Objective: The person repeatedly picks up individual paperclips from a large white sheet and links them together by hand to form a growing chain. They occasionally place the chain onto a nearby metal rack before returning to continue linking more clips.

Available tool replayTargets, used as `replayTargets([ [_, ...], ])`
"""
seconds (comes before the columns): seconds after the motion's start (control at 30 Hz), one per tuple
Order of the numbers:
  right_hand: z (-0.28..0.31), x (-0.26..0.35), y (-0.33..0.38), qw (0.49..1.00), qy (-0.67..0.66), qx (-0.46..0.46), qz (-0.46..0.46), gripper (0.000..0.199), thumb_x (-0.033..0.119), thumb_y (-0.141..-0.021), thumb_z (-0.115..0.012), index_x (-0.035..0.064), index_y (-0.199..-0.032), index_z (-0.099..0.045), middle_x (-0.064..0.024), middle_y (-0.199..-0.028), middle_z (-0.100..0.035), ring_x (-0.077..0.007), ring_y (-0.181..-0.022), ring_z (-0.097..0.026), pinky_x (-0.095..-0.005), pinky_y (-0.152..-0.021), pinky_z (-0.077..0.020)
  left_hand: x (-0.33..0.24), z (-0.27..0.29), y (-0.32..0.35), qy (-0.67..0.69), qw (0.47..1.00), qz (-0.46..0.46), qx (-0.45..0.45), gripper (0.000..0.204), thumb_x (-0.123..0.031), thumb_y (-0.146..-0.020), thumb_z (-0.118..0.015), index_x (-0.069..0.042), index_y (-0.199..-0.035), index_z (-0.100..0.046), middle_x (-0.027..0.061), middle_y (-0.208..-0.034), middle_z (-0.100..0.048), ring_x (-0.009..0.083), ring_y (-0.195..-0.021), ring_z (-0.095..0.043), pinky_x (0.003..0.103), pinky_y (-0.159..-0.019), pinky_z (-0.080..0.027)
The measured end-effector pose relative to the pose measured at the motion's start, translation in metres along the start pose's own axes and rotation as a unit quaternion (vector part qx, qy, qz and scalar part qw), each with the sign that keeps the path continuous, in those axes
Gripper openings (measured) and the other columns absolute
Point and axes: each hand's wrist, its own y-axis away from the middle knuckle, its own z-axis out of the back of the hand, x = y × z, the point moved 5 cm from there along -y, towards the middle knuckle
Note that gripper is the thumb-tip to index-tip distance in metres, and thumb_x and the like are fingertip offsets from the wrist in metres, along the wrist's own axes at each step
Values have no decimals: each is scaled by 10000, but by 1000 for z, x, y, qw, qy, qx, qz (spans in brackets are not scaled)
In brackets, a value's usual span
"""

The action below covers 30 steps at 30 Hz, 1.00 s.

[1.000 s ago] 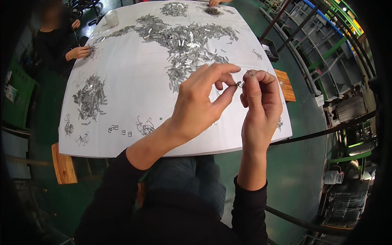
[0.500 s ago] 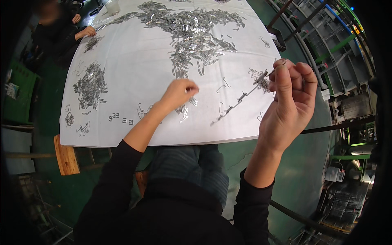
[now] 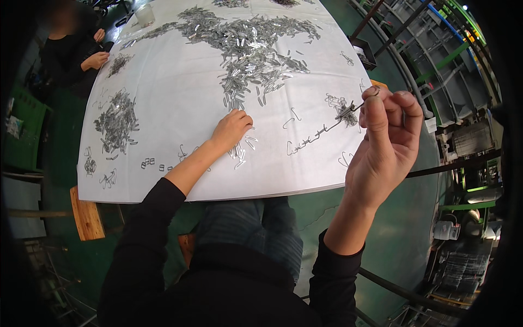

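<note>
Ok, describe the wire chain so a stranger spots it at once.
Find the white table, then the right hand raised by its near right corner. From there the wire chain slants down leftward. Unlike loose wire hooks nearby, its dark pieces are strung in one line.

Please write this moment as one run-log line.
Left hand: at metal pieces, grip hidden | Right hand: holds wire chain | Rest: another pile, white table, clear container, co-worker
</note>
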Motion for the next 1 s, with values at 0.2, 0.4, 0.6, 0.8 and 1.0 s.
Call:
replayTargets([
  [0.2, -1, -4, -2, 1000, 6, 9, -9, 306, -78, -789, -649, 27, -1022, -482, -91, -889, -633, -137, -841, -595, -244, -777, -467, 0, -4, 9, -7, 998, -48, -46, 78, -122, -789, -627, -55, -829, -628, 41, -842, -579, 221, -843, -548, 330, -732, -483],
  [0.4, -3, -2, 1, 1000, -14, 12, -7, 314, -79, -782, -657, 33, -1009, -470, -105, -879, -630, -146, -826, -597, -253, -773, -470, -9, -10, -6, -167, 985, -42, 6, 144, -103, -771, -644, -54, -908, -646, 55, -867, -611, 206, -843, -577, 311, -693, -485],
  [0.6, -9, -3, 6, 1000, 10, 21, -16, 309, -73, -779, -666, 62, -928, -431, -122, -855, -629, -156, -803, -598, -247, -733, -467, -81, 88, -78, 403, 903, 123, -82, 132, -105, -853, -614, -19, -953, -622, 47, -838, -673, 111, -756, -628, 222, -655, -465],
  [0.8, -10, -4, 4, 999, 28, 21, -15, 343, -59, -774, -679, 91, -825, -375, -135, -854, -637, -149, -782, -587, -240, -713, -460, -169, 183, -83, 529, 842, 25, -105, 136, -54, -816, -641, 7, -938, -633, 61, -845, -668, 103, -780, -630, 213, -670, -481],
  [1.0, -11, -9, 4, 999, 29, 14, -28, 378, -43, -773, -691, 106, -757, -344, -138, -851, -646, -122, -772, -567, -243, -723, -461, -179, 195, -83, 437, 889, -9, -134, 126, -83, -760, -668, 1, -854, -667, 60, -784, -677, 119, -754, -647, 246, -714, -486],
])
